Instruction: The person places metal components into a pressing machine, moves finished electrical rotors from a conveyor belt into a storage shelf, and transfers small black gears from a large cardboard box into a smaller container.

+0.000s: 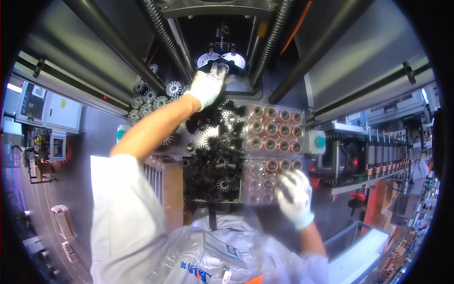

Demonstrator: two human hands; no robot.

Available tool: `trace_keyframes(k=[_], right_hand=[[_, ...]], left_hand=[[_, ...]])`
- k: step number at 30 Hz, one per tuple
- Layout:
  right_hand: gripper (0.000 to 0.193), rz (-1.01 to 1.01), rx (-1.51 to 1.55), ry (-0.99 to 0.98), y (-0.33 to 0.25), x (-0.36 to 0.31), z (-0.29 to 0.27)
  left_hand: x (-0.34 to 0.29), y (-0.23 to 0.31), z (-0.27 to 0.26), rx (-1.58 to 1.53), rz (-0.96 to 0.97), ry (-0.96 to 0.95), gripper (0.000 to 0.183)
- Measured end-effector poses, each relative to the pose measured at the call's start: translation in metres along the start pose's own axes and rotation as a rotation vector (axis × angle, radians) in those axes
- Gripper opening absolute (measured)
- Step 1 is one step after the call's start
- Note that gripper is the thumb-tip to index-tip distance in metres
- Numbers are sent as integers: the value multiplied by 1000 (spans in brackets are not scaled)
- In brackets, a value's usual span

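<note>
My left hand (208,86), in a white glove, reaches up into the machine. Its fingers are stretched out onto a small toothed round part (225,67), just below two pale curved plates (234,60) of the fixture. My right hand (294,195), also gloved, is over the right side of the nearer clear plastic tray (246,201), beside its copper-coloured toothed rings (284,164). Motion smears its fingers, so whether they hold a ring cannot be seen. The farther tray carries several more copper-coloured rings (270,128) in rows.
A heap of dark toothed discs (215,163) lies left of the trays. Silvery toothed discs (161,102) lie under and beyond my left forearm. Dark bars (106,35) and ribbed hoses (274,33) flank the fixture. Green buttons (320,141) sit at either side.
</note>
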State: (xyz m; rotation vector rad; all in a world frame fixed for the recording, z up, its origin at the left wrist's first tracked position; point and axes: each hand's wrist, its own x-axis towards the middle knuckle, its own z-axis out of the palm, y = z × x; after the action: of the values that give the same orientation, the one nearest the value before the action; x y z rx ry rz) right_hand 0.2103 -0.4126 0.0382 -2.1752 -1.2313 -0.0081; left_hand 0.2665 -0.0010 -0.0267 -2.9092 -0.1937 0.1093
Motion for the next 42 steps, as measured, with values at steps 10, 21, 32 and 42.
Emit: trace_keyframes(k=[10, 21, 32, 42], right_hand=[[34, 173, 20, 89, -3, -8, 13], [30, 41, 134, 88, -24, -2, 29], [42, -251, -92, -159, -36, 72, 79], [38, -367, -195, -276, -45, 172, 154]], left_hand=[[-3, -23, -25, -142, 141, -30, 55], [17, 40, -13, -106, -216, 80, 47], [-288, -100, -4, -151, -646, 457, 54], [-288, -45, -24, -424, -375, 348, 52]])
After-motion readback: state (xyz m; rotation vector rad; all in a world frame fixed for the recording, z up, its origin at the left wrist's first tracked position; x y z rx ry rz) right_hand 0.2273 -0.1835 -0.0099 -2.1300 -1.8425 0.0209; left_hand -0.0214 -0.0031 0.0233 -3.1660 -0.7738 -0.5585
